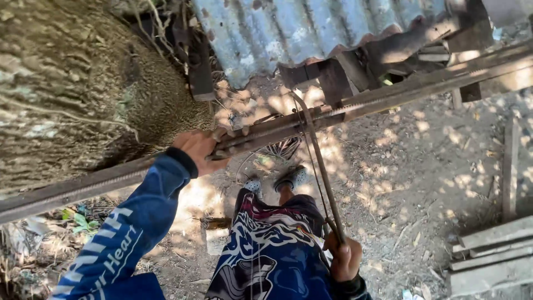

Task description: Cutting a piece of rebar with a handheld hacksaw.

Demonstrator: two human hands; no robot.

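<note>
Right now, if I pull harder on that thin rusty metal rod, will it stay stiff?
Probably springy: the thin rusty metal rod looks slender and already bowed. Its rusty surface should grip the right hand. The long rusty steel bar looks far stiffer.

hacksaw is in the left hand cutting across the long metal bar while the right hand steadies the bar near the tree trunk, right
Not quite: the hands are swapped. In the head view the right hand grips the hacksaw, whose blade crosses the long metal bar, while the left hand steadies the bar near the tree trunk.
</note>
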